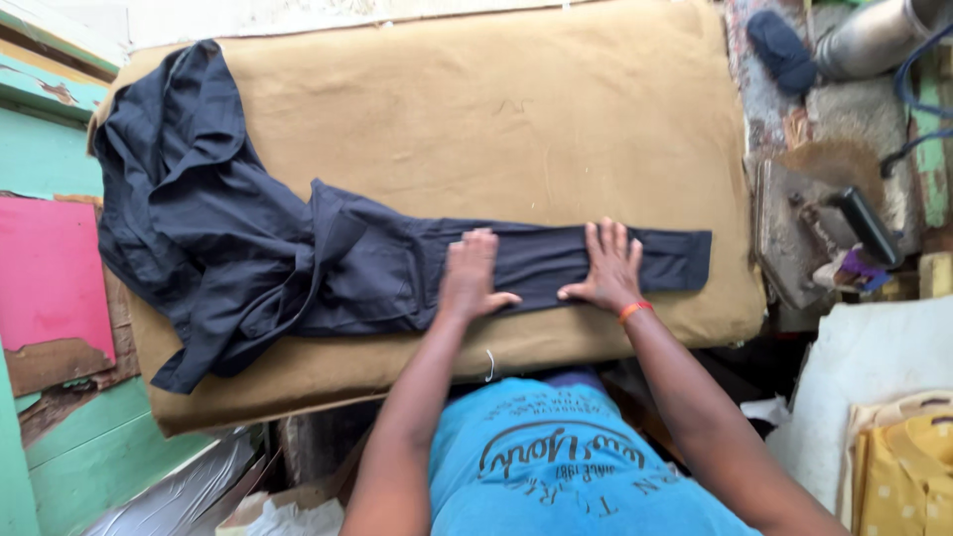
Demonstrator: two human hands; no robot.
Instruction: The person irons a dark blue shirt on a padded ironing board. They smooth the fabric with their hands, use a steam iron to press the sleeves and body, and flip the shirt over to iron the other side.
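Note:
A dark navy shirt (248, 238) lies across a tan padded ironing table (516, 109). Its body is bunched at the left, and one sleeve (675, 260) stretches flat to the right. My left hand (470, 276) presses palm down on the sleeve, fingers spread. My right hand (608, 266), with an orange band at the wrist, lies flat on the sleeve a little further right. Neither hand grips the cloth.
An old heavy iron (824, 233) rests on a stand just off the table's right end. A metal vessel (874, 35) and dark cloth (779, 45) lie at the far right. Folded yellow and white garments (898, 457) are stacked at lower right. Green and pink boards (50, 278) stand on the left.

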